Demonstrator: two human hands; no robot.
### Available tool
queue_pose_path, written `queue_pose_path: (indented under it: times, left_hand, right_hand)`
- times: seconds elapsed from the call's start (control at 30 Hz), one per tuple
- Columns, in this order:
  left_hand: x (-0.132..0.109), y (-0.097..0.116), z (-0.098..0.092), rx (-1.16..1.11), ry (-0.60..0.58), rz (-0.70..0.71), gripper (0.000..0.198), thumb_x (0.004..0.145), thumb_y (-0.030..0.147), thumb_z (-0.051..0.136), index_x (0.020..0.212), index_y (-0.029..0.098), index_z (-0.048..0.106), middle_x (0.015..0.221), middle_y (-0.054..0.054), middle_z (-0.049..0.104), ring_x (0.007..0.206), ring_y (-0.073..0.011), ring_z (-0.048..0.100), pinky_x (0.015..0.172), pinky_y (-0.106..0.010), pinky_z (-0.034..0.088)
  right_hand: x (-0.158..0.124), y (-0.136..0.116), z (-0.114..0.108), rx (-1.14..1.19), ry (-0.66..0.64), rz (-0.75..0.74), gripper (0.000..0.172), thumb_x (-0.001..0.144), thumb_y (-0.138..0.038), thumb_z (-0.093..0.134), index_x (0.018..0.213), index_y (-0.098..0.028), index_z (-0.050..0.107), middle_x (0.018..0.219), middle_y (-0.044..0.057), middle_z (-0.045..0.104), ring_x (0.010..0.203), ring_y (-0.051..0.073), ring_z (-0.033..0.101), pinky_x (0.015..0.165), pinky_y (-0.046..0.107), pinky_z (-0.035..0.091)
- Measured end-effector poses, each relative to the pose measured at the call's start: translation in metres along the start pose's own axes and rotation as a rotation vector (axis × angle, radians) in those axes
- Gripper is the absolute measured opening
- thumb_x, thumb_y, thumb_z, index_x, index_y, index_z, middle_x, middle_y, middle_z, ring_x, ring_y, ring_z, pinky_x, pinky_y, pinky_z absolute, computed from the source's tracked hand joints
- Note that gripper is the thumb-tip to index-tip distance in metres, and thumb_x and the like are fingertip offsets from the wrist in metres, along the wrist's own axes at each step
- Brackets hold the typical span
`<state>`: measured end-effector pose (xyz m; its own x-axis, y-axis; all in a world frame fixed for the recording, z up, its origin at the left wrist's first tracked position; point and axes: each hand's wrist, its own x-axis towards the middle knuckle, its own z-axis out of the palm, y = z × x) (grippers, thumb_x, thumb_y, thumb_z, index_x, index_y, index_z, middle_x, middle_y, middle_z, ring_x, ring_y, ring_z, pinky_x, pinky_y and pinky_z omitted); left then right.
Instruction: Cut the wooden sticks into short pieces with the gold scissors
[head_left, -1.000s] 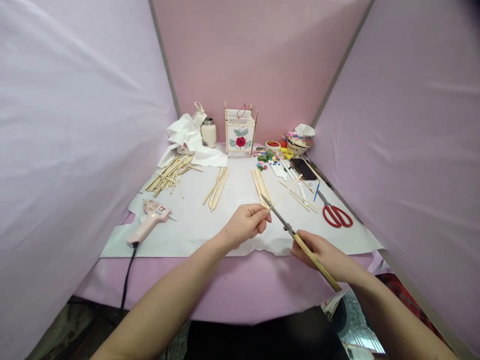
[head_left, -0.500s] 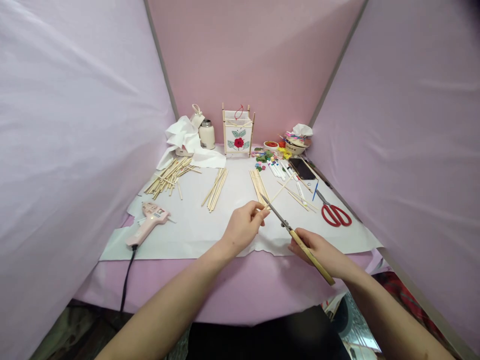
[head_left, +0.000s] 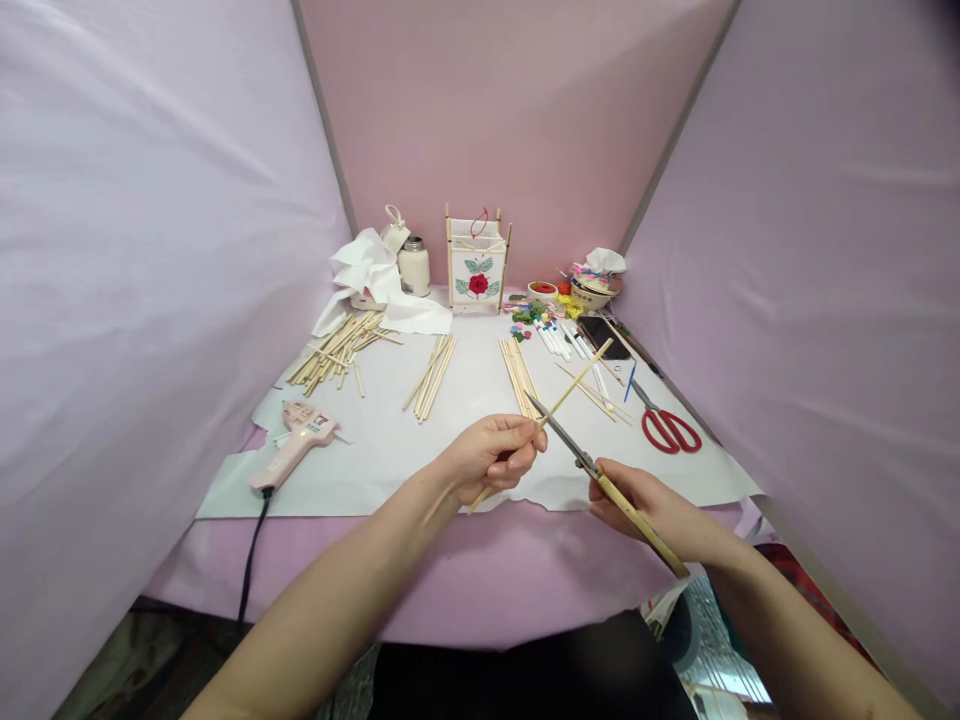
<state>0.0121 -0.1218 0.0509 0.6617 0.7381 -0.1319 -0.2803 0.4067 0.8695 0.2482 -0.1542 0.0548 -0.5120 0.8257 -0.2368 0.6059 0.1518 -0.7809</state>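
My left hand (head_left: 491, 455) is closed around a thin wooden stick (head_left: 574, 384) that slants up to the right, with its lower end showing below my fingers. My right hand (head_left: 649, 505) grips the yellow-handled shears (head_left: 600, 470). The blades of the shears point up to the left and meet the stick just right of my left fingers. Both hands hover over the near edge of the white paper sheet (head_left: 390, 450) on the pink table.
A pink glue gun (head_left: 296, 442) lies at the left with its cord over the edge. Stick piles (head_left: 337, 350), (head_left: 433, 375), (head_left: 517, 368) lie mid-table. Red scissors (head_left: 667, 425), markers (head_left: 559, 340), a phone (head_left: 606, 337), a bowl (head_left: 592, 290), a paper lantern (head_left: 478, 262) and a jar (head_left: 414, 266) stand beyond.
The stick has risen and slid through my left hand, so its lower end now shows below my fingers. The shears stay at the stick, and my right hand has shifted slightly right.
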Motion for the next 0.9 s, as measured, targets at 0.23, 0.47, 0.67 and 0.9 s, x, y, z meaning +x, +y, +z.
queue_pose_path:
  times: [0.23, 0.47, 0.67, 0.9]
  left_hand:
    - [0.005, -0.002, 0.005, 0.347, 0.345, 0.162, 0.032, 0.085, 0.045, 0.047, 0.088, 0.016, 0.058, 0.057, 0.003, 0.052, 0.039, -0.0040, 0.033, 0.040, -0.018, 0.024]
    - [0.004, -0.007, 0.010, 0.916, 0.660, 0.383, 0.028, 0.085, 0.031, 0.046, 0.063, 0.017, 0.057, 0.056, 0.002, 0.054, 0.053, -0.0082, 0.045, 0.057, -0.022, 0.035]
    - [0.000, 0.003, 0.000, 0.221, 0.201, 0.061, 0.023, 0.084, 0.035, 0.051, 0.075, 0.014, 0.057, 0.044, 0.006, 0.043, 0.032, -0.0026, 0.024, 0.034, -0.017, 0.015]
    - [-0.003, -0.003, -0.007, -0.354, -0.168, -0.038, 0.020, 0.087, 0.029, 0.051, 0.076, 0.013, 0.056, 0.042, 0.009, 0.031, 0.028, -0.0003, 0.012, 0.026, -0.011, 0.008]
  right_hand:
    - [0.010, 0.006, 0.006, -0.040, 0.087, 0.048, 0.024, 0.085, -0.038, 0.047, 0.071, -0.020, 0.039, 0.067, -0.004, 0.041, 0.061, 0.011, 0.038, 0.054, 0.023, 0.033]
    - [0.014, 0.006, 0.012, -0.068, 0.150, 0.087, 0.026, 0.082, -0.040, 0.050, 0.070, -0.020, 0.038, 0.065, -0.004, 0.043, 0.058, 0.011, 0.038, 0.053, 0.023, 0.033]
    - [0.004, 0.002, 0.005, -0.032, 0.069, 0.043, 0.025, 0.082, -0.038, 0.051, 0.070, -0.020, 0.039, 0.065, -0.004, 0.039, 0.060, 0.011, 0.035, 0.054, 0.022, 0.033]
    - [0.004, -0.003, 0.001, 0.029, 0.026, -0.019, 0.021, 0.084, -0.035, 0.051, 0.074, -0.020, 0.041, 0.066, -0.004, 0.039, 0.060, 0.010, 0.035, 0.056, 0.022, 0.034]
